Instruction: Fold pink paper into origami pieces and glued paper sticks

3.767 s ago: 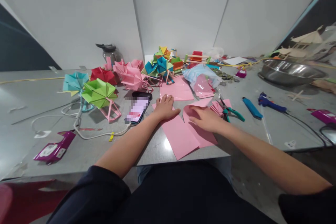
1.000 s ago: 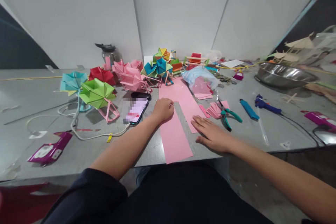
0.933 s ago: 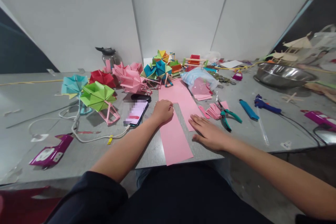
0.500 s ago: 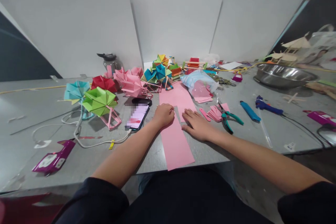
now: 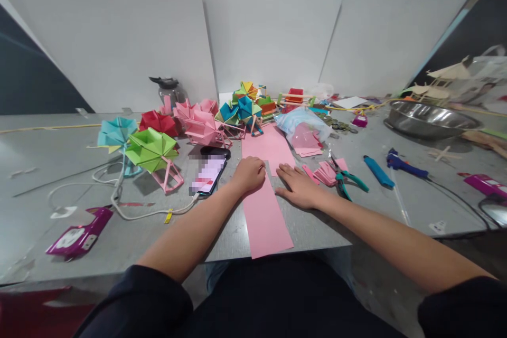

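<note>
A long pink paper strip (image 5: 266, 216) lies on the grey table (image 5: 119, 232), running from my hands to the near edge. My left hand (image 5: 249, 174), fingers curled, presses down on the strip's far end. Flat and open, my right hand (image 5: 296, 186) rests on the table just right of the strip, with its fingertips on a second pink sheet (image 5: 269, 147) further back. Neither hand lifts anything.
A phone (image 5: 208, 173) lies left of my left hand. Folded paper wheels (image 5: 150, 149) in several colours crowd the back left. Teal-handled pliers (image 5: 344, 179), folded pink pieces (image 5: 325, 171), a blue tool (image 5: 378, 171), a glue gun (image 5: 406, 163) and a steel bowl (image 5: 430, 119) sit to the right.
The wide pink sheet seen first is now a narrow strip and a separate sheet further back. My right hand slid left and forward to beside my left hand, which stayed put.
</note>
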Action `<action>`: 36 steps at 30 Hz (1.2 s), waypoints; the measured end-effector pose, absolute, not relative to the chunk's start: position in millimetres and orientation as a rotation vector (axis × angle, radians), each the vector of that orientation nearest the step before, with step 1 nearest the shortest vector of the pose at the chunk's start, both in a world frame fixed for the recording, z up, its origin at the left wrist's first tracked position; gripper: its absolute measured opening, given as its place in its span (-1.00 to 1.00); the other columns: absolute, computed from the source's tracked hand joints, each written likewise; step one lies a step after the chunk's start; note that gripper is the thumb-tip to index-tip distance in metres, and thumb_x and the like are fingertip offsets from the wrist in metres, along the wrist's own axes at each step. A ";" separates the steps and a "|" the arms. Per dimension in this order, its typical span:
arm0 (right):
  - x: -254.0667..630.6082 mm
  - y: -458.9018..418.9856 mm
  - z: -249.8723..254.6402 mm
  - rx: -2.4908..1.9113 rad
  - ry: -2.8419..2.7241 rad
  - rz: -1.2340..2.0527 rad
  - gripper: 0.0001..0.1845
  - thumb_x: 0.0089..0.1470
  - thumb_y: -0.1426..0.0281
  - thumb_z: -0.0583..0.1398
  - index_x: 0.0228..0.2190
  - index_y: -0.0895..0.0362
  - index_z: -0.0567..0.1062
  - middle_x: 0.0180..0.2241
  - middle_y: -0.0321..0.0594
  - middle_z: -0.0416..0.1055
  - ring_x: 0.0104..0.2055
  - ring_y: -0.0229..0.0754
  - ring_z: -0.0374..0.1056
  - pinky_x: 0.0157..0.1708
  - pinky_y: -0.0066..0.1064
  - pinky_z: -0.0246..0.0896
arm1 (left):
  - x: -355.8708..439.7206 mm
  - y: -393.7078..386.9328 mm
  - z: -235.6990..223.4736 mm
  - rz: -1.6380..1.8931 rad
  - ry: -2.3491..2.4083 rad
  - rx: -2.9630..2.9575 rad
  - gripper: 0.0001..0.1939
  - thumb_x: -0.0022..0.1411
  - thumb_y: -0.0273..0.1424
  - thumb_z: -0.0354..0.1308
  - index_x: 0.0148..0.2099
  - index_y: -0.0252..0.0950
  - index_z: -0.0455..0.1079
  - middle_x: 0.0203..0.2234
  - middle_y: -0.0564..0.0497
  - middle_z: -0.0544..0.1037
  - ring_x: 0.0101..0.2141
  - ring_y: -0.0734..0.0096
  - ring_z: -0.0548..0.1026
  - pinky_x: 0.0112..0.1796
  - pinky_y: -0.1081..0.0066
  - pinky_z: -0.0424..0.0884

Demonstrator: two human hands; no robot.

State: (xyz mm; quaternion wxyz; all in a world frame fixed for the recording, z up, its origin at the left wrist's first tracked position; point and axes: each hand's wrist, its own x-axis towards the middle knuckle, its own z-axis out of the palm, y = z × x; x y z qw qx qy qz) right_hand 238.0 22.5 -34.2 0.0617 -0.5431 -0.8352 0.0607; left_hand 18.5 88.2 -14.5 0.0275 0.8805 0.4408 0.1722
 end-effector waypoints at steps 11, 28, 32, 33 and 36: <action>234.6 6.4 -29.0 -1.666 -2.383 0.045 -0.34 0.40 0.12 0.08 0.34 0.23 0.39 0.40 0.12 0.31 0.48 0.24 0.17 0.47 0.21 -0.11 | 18.3 88.1 -14.6 0.540 1.356 2.685 -0.73 0.39 -0.43 0.07 -0.10 -0.30 0.62 -0.10 -0.16 0.69 -0.03 0.12 0.57 0.06 0.20 0.43; 220.6 -63.7 -13.3 -0.694 -2.779 0.330 -0.32 0.23 -0.09 0.27 0.13 0.16 0.53 0.18 0.16 0.48 0.20 0.17 0.41 0.20 0.04 0.25 | -2.9 96.8 -18.8 0.469 1.412 2.611 -0.71 0.44 -0.42 0.05 0.02 -0.26 0.59 -0.02 -0.15 0.64 -0.02 0.16 0.58 0.05 0.25 0.45; 225.7 -98.9 -16.2 -0.815 -2.744 0.176 -0.44 0.24 -0.02 0.29 0.01 0.19 0.55 0.15 0.17 0.49 0.22 0.22 0.38 0.20 0.07 0.22 | -14.0 98.1 -9.6 0.325 1.313 2.677 -0.78 0.34 -0.38 0.16 -0.05 -0.23 0.60 -0.05 -0.14 0.58 -0.07 0.13 0.56 0.03 0.21 0.44; 230.5 -103.0 -17.2 -0.861 -2.724 0.155 -0.51 0.24 0.04 0.29 -0.02 0.18 0.55 0.13 0.15 0.49 0.20 0.21 0.39 0.19 0.06 0.23 | -15.7 98.4 -7.4 0.290 1.287 2.692 -0.79 0.31 -0.36 0.19 -0.07 -0.23 0.60 -0.06 -0.14 0.57 -0.05 0.10 0.55 0.05 0.19 0.42; 246.9 -109.1 -20.9 -0.999 -2.633 0.140 -0.59 0.24 0.06 0.27 -0.10 0.14 0.55 0.10 0.10 0.51 0.16 0.18 0.41 0.16 0.04 0.25 | -18.2 97.5 -2.5 0.208 1.219 2.721 -0.72 0.25 -0.27 0.27 -0.02 -0.23 0.56 0.03 -0.18 0.53 0.09 -0.03 0.46 0.15 0.10 0.35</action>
